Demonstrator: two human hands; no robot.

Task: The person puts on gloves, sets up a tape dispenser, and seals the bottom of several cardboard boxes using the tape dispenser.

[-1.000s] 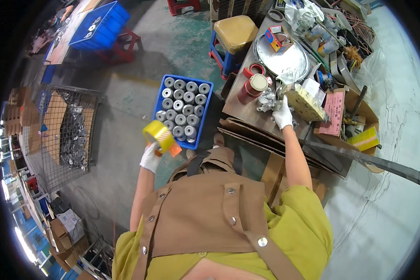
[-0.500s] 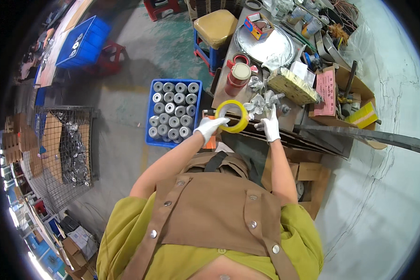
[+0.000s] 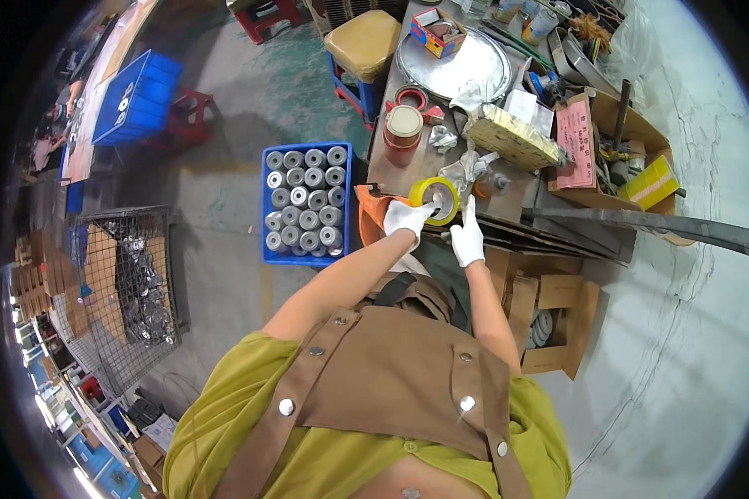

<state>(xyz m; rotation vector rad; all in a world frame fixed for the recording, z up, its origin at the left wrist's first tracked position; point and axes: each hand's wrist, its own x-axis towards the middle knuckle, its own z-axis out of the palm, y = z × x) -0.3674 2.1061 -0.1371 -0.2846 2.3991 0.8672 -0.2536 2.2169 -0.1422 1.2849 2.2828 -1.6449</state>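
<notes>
Left hand [image 3: 408,218] grips yellow tape roll [image 3: 419,192]; roll at fingertips, right of palm, hole axis tipped upward toward person. Right hand [image 3: 468,239] unclenched, thumb spread, just beside roll; contact unclear from here.

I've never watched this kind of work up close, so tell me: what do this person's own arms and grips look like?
The left grip and right grip each wear a plain white glove, reaching about the wrist. The forearms are bare, with no cables. Loose yellow-green sleeves cover the upper arms.
</notes>
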